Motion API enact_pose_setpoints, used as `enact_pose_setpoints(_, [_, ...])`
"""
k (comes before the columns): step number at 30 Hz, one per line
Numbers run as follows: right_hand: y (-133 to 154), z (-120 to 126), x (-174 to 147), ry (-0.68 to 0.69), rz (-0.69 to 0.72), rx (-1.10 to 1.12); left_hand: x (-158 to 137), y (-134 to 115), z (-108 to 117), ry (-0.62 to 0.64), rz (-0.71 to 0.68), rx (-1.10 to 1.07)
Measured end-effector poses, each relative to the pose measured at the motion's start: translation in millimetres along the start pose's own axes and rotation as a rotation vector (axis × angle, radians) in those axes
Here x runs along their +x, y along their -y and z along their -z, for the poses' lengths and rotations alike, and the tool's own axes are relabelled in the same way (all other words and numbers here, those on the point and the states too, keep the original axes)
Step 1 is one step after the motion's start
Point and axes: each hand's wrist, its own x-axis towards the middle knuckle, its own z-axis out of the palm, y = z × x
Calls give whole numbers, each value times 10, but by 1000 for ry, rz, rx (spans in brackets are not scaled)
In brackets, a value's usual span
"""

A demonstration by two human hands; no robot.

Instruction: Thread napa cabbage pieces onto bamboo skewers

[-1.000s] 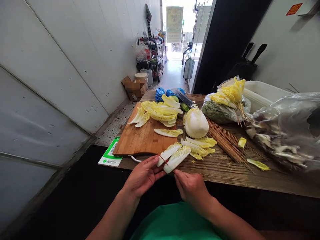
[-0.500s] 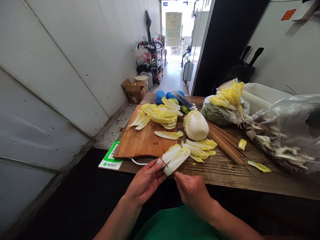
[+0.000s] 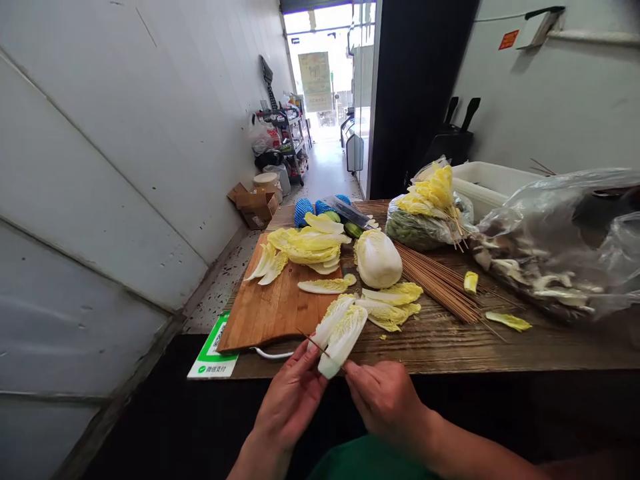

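Two pale napa cabbage leaves (image 3: 345, 333) are held upright side by side above the table's front edge. My left hand (image 3: 295, 393) is closed on their lower left part. A thin wooden skewer (image 3: 313, 341) crosses the leaves near the base, its tip sticking out on the left. My right hand (image 3: 383, 393) grips the skewer from the right, its fingers close to the leaf base. Behind them, single leaves (image 3: 393, 307) lie on the table beside a whole cabbage head (image 3: 379, 259). A pile of yellow leaves (image 3: 307, 245) rests on the cutting board (image 3: 270, 310).
A bundle of skewers (image 3: 440, 283) lies right of the cabbage head. Skewered leaves (image 3: 433, 193) rest on a bag of greens (image 3: 415, 225). A plastic bag of mushrooms (image 3: 540, 267) stands at the right. A knife (image 3: 350, 212) lies at the back near cucumbers. A green sign (image 3: 213, 353) sits at the left corner.
The camera view has shifted, so the table scene sits further left and the hands slightly lower. Both hands keep their hold on the leaves and skewer, with little visible change between them.
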Motion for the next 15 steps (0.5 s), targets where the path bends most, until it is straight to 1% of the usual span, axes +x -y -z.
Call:
enact_pose_setpoints(3, [-15,-15,-3,18,11,-9,1,9,6,-7,5,7])
enact_pose_setpoints(6, [-40,-56,-23,64,-21,-8,-15,16,7,7,8,14])
enact_pose_setpoints(8, [-49,-77,-35,82,-49,10,-32,18,3,39,14,11])
enact_pose_setpoints(11, [-48,-78,-41,90,-66,32,-56,19,-7,77,24,8])
enact_pose_setpoints(15, [-51,-63,-43,87,-70,24,-72,20,-23,86,32,-4])
